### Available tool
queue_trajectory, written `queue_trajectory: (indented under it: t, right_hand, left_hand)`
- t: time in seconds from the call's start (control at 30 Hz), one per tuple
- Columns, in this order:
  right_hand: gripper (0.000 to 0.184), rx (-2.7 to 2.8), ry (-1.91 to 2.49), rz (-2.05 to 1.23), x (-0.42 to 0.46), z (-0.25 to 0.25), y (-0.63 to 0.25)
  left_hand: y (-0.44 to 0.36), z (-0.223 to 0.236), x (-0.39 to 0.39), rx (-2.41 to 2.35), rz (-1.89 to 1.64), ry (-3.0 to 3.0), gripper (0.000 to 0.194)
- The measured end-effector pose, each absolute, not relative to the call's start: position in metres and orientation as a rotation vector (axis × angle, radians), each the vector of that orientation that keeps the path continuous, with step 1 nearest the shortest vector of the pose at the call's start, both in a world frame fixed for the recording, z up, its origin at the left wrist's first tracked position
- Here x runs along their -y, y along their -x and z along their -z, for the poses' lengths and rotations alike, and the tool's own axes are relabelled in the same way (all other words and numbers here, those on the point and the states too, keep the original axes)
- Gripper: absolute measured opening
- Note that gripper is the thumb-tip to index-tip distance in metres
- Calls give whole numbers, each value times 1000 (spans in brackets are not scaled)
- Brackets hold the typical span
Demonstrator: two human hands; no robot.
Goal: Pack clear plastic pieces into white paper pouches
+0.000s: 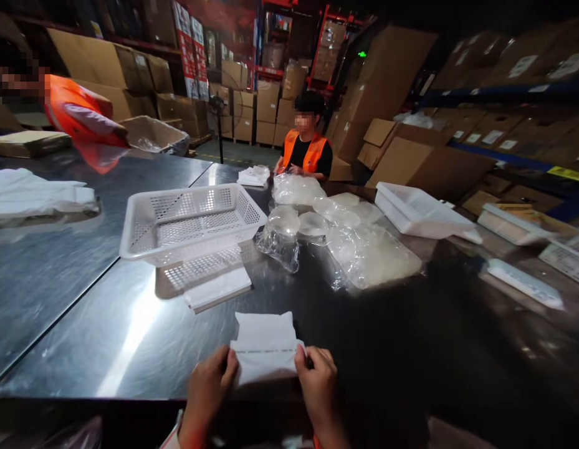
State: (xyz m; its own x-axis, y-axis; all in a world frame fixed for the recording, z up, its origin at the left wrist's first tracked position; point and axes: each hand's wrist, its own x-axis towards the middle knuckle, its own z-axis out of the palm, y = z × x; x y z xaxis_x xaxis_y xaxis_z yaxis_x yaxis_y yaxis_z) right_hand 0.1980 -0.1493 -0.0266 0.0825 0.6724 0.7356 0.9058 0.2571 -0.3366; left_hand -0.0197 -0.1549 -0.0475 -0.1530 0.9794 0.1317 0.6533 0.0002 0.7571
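A white folded cloth in a thin bag lies on the steel table at the near edge. My left hand pinches its left edge and my right hand pinches its right edge, with the fingers of both closed on the material. Just beyond it, to the left, lies another flat white packet. A white perforated plastic basket stands further back on the left.
Clear plastic bags with whitish contents are piled mid-table. More white baskets sit at the right. A person in an orange vest works at the far end; another orange-vested person is at the left. Cardboard boxes surround the table.
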Motion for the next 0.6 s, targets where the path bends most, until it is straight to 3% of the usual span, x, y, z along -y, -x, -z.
queue_trajectory:
  t: [0.17,0.27,0.33,0.43,0.53,0.6]
  right_hand:
    - [40,1794,1741,600,150,14,-207]
    - [37,1813,1755,571,148,7,-203]
    - [41,1929,1600,424,144,12,-193]
    - [49,2027,1412,165,136,36,-177]
    - [46,1829,1464,-125,130,65,-170]
    - [56,1605,1455,-406,129,78,-166]
  left_hand:
    - [24,25,152,-1960,-767,-1907,44]
    - [19,3,147,-1962,-1089,-2240,33]
    - [11,-3,138,-1597,-1258,-2525,29]
    - [-6,14,125,-1224,-1060,-2635,42]
    - [-16,51,118,-1467,-1022,-2285,47]
    - [-15,73,116,-1601,-1124,-1967,58]
